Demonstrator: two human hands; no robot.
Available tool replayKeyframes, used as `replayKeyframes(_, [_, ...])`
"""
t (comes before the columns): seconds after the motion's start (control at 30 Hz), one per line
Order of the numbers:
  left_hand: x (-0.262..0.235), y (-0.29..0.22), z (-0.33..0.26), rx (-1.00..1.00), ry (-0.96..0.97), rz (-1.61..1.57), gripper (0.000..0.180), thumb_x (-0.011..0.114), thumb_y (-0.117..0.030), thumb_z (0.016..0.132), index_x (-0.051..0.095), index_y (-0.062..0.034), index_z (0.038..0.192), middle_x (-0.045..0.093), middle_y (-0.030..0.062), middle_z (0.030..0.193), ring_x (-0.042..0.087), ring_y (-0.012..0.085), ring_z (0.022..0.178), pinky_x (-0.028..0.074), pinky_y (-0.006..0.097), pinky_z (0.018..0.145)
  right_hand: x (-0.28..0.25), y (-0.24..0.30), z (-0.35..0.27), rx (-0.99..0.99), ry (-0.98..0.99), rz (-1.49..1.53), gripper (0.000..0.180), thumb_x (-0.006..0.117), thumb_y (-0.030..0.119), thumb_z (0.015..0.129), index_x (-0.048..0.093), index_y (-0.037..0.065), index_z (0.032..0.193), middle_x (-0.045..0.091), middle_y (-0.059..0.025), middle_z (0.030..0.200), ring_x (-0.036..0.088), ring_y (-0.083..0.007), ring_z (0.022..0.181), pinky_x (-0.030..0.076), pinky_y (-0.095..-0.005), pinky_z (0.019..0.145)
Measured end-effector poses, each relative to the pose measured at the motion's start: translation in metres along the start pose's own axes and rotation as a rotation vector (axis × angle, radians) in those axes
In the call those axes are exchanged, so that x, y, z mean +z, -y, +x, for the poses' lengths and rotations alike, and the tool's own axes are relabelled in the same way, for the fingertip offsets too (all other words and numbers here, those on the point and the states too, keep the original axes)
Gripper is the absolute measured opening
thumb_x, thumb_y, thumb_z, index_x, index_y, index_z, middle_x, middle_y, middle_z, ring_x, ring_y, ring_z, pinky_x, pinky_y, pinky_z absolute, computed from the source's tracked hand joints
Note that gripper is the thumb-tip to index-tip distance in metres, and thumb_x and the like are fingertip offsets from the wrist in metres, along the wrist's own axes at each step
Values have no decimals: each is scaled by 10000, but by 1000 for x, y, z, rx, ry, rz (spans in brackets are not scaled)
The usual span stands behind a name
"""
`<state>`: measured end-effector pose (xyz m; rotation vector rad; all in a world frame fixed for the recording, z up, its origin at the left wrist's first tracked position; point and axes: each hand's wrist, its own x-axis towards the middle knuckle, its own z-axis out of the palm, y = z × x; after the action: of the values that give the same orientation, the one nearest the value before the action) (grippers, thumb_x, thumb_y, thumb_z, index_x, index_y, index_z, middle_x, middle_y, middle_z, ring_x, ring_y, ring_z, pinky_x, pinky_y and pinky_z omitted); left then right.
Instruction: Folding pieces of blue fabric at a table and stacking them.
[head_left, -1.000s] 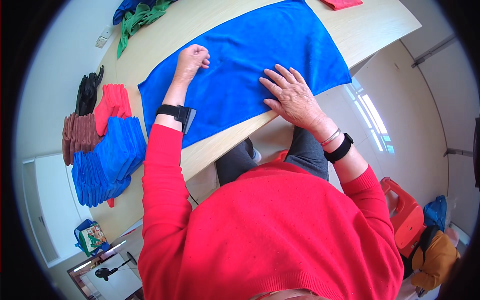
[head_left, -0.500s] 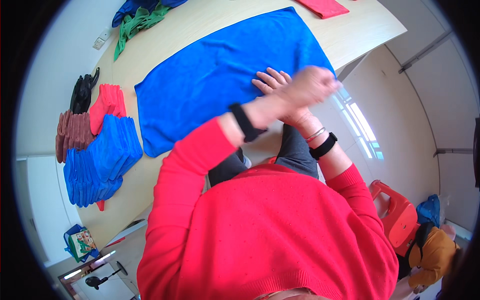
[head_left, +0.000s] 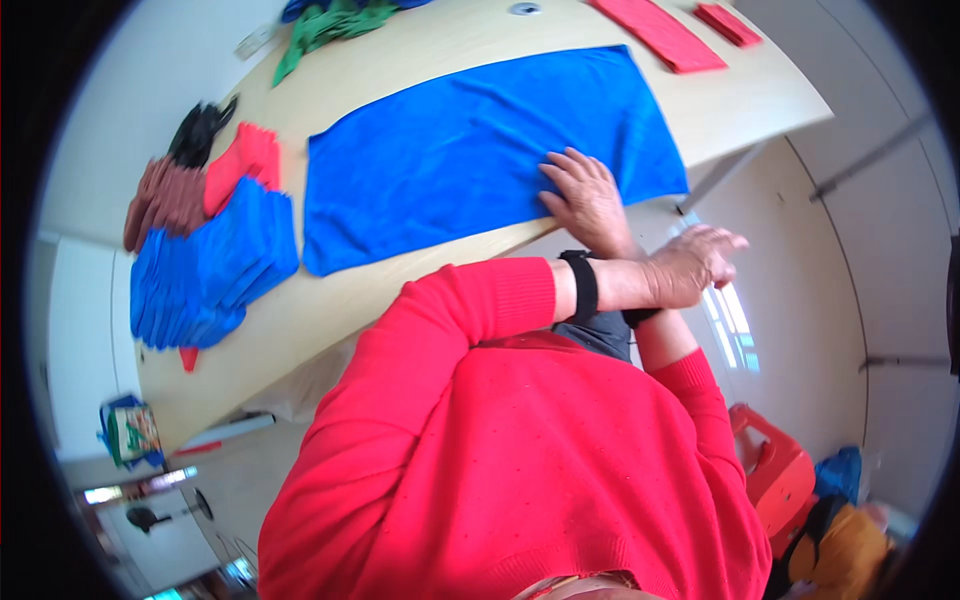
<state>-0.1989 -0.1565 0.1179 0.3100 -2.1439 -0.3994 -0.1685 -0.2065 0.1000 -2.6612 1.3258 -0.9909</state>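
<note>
A blue towel (head_left: 450, 150) lies spread on the pale wooden table, with some creases on it. My right hand (head_left: 588, 195) rests palm down on its near edge, right of the middle, fingers stretched and apart. Crossing over my right forearm, my left hand (head_left: 693, 265) is in the air past the table's near edge, off the towel. Its fingers are partly stretched towards the right, with nothing seen in them. Black bands are around both wrists.
Folded blue cloths (head_left: 215, 265) are stacked at the left, beside brown cloths (head_left: 168, 200), red cloths (head_left: 245, 170) and a black item (head_left: 203, 130). Green cloth (head_left: 335, 35) lies far left, folded red cloths (head_left: 660, 35) far right. A red plastic stool (head_left: 775, 470) stands at lower right.
My left hand has come away from the towel's right corner, nearer to me, and its fingers have loosened from a blurred fist. My right hand stays on the towel. The whole view has shifted.
</note>
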Motion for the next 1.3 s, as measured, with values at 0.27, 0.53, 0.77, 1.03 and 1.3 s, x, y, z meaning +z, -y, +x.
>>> replayKeyframes(0.27, [-193,-9,-78,-494,-332,388,47,636,-115,779,618,-77,757,617,108,762,606,294,676,465,363,558,-56,-48,-67,532,-158,524,261,528,184,936,578,56,1157,617,-86,1113,586,-167,1007,453,-310,880])
replayKeyframes(0.53, [-337,-16,-276,-1538,-51,1434,231,607,-292,839,615,-82,934,624,159,902,616,332,851,489,432,699,-57,-81,-87,1101,-397,1436,221,617,234,885,590,56,1015,658,-79,862,642,-185,822,528,-308,767])
replayKeyframes(0.77, [-344,5,-285,-1624,-326,1091,315,639,-311,812,616,-12,908,641,189,820,621,352,879,489,440,717,-34,-125,-81,1069,-526,1607,121,618,189,879,563,82,888,634,-46,769,641,-170,693,556,-293,650])
replayKeyframes(1.03, [-358,25,-322,-1408,-1111,488,186,665,-169,784,605,4,816,613,141,688,616,255,663,484,372,625,-52,-101,-50,956,-534,813,97,613,134,875,587,43,898,611,-39,677,590,-146,556,501,-246,528])
replayKeyframes(1.3, [-345,13,-174,-930,-836,574,167,674,-160,800,638,-1,833,585,71,598,525,96,513,426,271,502,-87,-15,54,336,-413,42,192,573,124,895,611,61,1073,557,-34,623,549,-77,566,467,-235,521])
